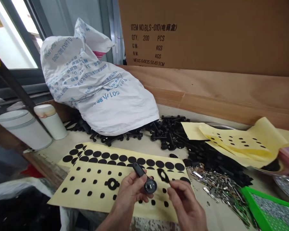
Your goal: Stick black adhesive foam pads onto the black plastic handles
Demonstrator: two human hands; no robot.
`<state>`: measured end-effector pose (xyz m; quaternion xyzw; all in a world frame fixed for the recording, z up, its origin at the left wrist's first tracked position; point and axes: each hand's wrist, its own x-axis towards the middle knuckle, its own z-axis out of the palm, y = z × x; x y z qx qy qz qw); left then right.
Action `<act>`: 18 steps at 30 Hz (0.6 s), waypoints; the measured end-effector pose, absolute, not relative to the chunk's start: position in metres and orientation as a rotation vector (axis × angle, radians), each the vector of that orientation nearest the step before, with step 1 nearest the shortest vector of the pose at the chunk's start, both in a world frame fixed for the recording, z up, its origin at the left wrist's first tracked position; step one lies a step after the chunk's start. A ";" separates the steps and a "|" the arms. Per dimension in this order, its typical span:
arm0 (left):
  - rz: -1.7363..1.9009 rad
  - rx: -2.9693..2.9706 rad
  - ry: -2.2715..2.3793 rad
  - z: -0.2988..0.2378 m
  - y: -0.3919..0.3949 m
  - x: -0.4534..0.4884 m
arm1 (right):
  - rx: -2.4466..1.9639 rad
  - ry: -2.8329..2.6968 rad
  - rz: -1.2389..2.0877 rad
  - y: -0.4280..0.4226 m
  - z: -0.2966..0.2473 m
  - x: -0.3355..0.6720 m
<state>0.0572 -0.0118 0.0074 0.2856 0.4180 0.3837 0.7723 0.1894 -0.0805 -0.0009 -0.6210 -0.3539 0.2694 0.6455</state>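
Note:
My left hand point(130, 192) is shut on a black plastic part point(144, 179) with a short handle and a round head. My right hand point(185, 205) sits just to its right, fingers apart, with nothing visible between them. Below both hands lies a yellow backing sheet point(86, 192) dotted with small black adhesive dots and a keyhole-shaped cutout point(112, 183). A row of larger black discs point(122, 158) runs along the sheet's far part. A black oval ring sticker point(163, 175) lies close to my right fingertips.
A white woven sack point(98, 86) rests on a heap of black plastic parts point(166, 134). Loose metal clips point(219, 186) lie to the right, beside a green tray point(267, 208). More yellow sheets point(238, 141) lie at back right, below a cardboard box point(207, 32). White canisters point(24, 128) stand at left.

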 end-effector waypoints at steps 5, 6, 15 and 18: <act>0.794 0.646 0.956 0.001 -0.008 0.057 | -1.416 -0.645 1.062 -0.077 0.003 0.199; 0.789 0.649 0.954 0.000 -0.008 0.058 | -1.405 -0.607 1.108 -0.076 0.003 0.197; 0.797 0.687 0.938 -0.005 -0.009 0.062 | -1.468 -0.589 1.158 -0.072 0.004 0.187; 0.778 0.696 0.942 -0.002 -0.008 0.062 | -1.488 -0.612 1.149 -0.073 0.004 0.189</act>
